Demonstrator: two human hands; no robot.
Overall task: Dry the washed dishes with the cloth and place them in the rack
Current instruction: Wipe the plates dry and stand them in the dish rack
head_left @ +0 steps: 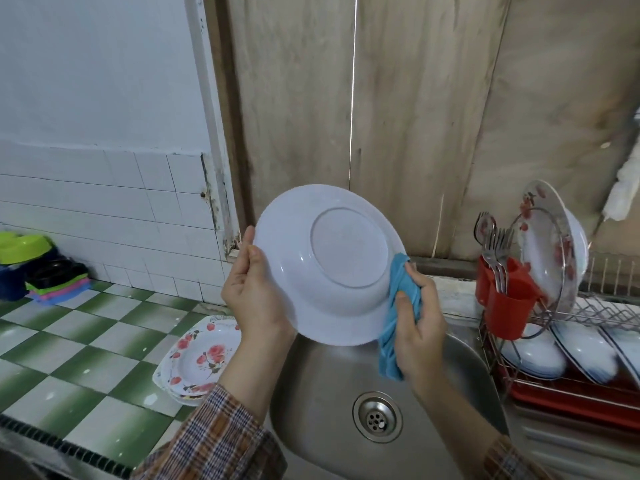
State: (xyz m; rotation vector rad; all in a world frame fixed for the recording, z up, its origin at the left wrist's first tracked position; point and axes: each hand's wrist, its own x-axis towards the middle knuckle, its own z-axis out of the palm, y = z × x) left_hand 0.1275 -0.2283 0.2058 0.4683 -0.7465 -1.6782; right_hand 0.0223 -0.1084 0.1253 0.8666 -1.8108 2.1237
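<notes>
**A:** What takes up most of the view?

**B:** A green-and-white checkered counter [69,341] lies on the left and a steel sink [322,393] in the middle. A wire dish rack [588,313] stands just beside the sink on the right.

**A:** Where is the dish being dried?

**B:** A white plate [332,268] is held upright above the sink, its underside facing the camera. The left hand [254,296] grips its left rim. The right hand [419,320] clutches a blue cloth [398,282], bunched against the plate's lower right rim.

**A:** What is in the rack?

**B:** White dishes [585,348] stand on edge in the lower tier. The frame cuts them off, so their number is unclear. A floral plate [547,244] stands upright above them.

**A:** Anything smaller?

**B:** A stack of floral plates [197,362] rests on the counter beside the sink, partly hidden by the left forearm. A red cutlery holder [502,306] sits on the rack's left end, with forks [495,247] standing in it.
</notes>
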